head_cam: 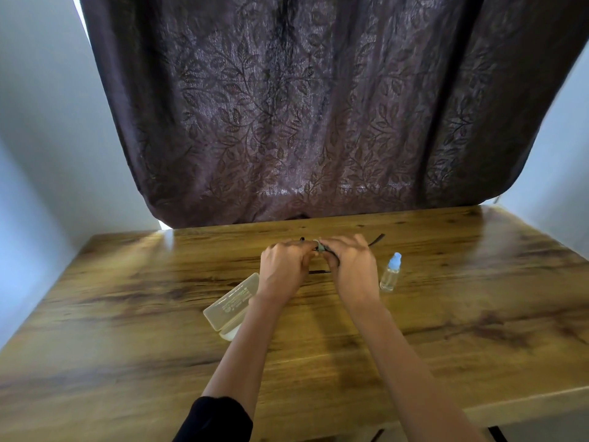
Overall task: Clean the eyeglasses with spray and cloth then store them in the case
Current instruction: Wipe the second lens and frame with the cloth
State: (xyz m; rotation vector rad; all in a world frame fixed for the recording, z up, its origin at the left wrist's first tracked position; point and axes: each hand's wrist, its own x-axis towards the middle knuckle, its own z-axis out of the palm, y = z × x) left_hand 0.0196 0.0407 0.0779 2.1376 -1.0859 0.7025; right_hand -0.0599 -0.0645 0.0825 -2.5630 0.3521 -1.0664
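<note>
Gripping eyeglasses (pixel 377 239) in curled left hand (pixel 282 266) — right hand (pixel 350 266) pinching grey cloth (pixel 321 248) onto them, spray bottle (pixel 390 273) beside.

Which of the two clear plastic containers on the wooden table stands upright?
The small clear spray bottle with the pale blue cap, beside the right hand; the translucent rectangular case lies flat by the left hand.

Wooden table (pixel 127 314), dark leaf-patterned curtain (pixel 302 106), pale walls (pixel 38 122)
</note>
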